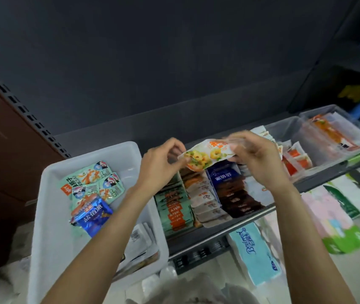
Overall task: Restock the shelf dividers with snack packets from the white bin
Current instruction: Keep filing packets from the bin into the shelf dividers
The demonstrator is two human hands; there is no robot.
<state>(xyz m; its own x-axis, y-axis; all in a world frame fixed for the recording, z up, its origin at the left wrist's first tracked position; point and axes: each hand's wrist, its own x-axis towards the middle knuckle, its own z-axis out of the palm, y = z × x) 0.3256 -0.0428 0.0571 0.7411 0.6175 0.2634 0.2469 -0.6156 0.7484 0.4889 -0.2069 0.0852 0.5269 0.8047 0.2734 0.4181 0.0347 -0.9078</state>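
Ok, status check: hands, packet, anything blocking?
Left hand and right hand both pinch one snack packet above the shelf dividers. White bin still stocked. Nothing blocking.

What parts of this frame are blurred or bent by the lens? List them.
Head view: the right hand and the white snack packet it holds with the left hand are motion-smeared; the shelf rail tilts and bows from the wide-angle lens; the blue packet in the white bin shows glare.

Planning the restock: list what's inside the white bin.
White bin: several mint-green packets, one blue packet overlapping orange-edged ones. Whatever lies beneath them is covered.
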